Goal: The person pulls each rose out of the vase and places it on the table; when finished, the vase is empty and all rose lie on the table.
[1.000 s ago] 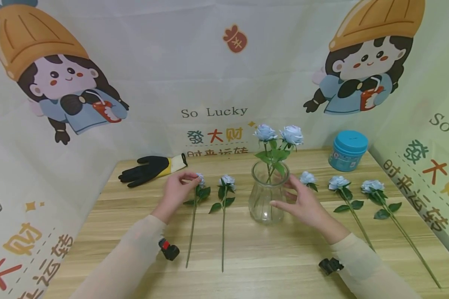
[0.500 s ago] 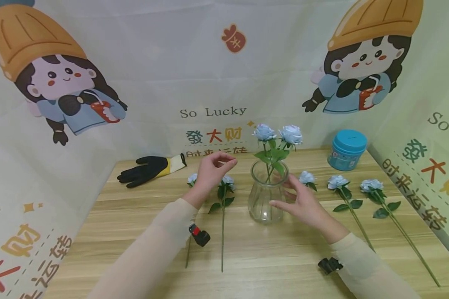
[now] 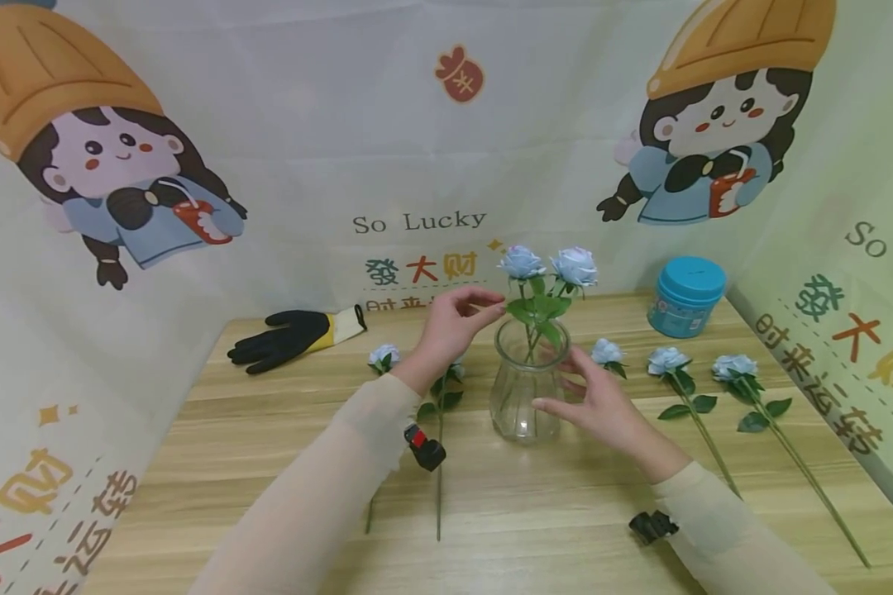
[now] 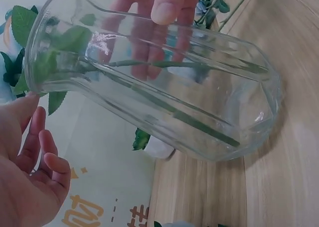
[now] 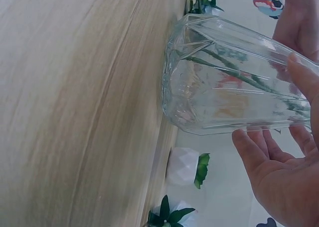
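Note:
A clear glass vase (image 3: 524, 405) stands upright on the table with two pale blue roses (image 3: 522, 263) in it, stems crossing inside the glass. My right hand (image 3: 603, 405) holds the vase from the right, thumb at the front and fingers round the far side. My left hand (image 3: 454, 330) reaches in from the left, fingertips close beside the green leaves (image 3: 542, 310) over the rim. In the left wrist view that hand (image 4: 30, 162) has thumb and forefinger at the vase's lip, other fingers loosely bent.
Two more roses (image 3: 382, 357) lie left of the vase, one partly behind my left arm. Several lie on the right, including an outer rose (image 3: 735, 367). A black-and-yellow glove (image 3: 290, 339) and a blue lidded tub (image 3: 686, 297) sit at the back, before a printed cloth.
My left hand has left the leftmost rose, which stays on the table, and has moved right, over the second rose, to the vase's rim. The right hand keeps its hold.

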Demonstrator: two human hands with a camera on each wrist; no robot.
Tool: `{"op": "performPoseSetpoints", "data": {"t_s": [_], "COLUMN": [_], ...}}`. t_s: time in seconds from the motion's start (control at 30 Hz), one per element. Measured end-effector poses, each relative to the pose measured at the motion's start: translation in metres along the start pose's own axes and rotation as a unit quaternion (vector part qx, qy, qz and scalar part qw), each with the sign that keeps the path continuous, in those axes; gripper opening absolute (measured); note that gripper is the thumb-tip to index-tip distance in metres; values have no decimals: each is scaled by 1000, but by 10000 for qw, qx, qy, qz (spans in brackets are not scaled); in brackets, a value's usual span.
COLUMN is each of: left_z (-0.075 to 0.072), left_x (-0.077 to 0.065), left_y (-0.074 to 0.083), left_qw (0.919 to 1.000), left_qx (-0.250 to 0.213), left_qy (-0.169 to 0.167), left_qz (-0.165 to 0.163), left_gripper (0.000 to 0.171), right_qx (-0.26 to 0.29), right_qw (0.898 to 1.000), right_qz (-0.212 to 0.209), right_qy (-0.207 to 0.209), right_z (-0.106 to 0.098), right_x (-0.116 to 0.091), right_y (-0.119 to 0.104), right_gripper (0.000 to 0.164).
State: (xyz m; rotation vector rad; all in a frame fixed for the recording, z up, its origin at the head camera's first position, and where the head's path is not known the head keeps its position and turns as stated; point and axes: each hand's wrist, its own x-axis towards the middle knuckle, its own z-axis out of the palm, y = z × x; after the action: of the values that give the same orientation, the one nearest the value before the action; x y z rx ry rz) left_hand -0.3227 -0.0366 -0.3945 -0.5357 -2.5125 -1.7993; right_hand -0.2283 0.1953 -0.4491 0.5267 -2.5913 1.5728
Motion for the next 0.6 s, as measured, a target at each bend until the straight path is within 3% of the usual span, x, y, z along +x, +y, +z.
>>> {"op": "performPoseSetpoints", "data": {"t_s": [0.27, 0.43, 0.6], "left_z": [7, 11, 12], "left_x": [-1, -4, -6], "left_y": [12, 18, 17], "left_qw": [9988, 9984, 9978], "left_qx": [2, 293, 361], "left_qy": [-471, -481, -522], "left_qz": [93, -29, 178], "left_gripper": [28, 36, 26], "right_qx": [14, 22, 45], "right_qw": [10000, 10000, 10000], "right_qz": [8, -26, 3], "right_qy": [33, 38, 42], "right_z": [0, 1, 1], "right_x": [-1, -1, -1], "right_y": [-1, 0, 0], "right_gripper": [75, 75, 75]}}
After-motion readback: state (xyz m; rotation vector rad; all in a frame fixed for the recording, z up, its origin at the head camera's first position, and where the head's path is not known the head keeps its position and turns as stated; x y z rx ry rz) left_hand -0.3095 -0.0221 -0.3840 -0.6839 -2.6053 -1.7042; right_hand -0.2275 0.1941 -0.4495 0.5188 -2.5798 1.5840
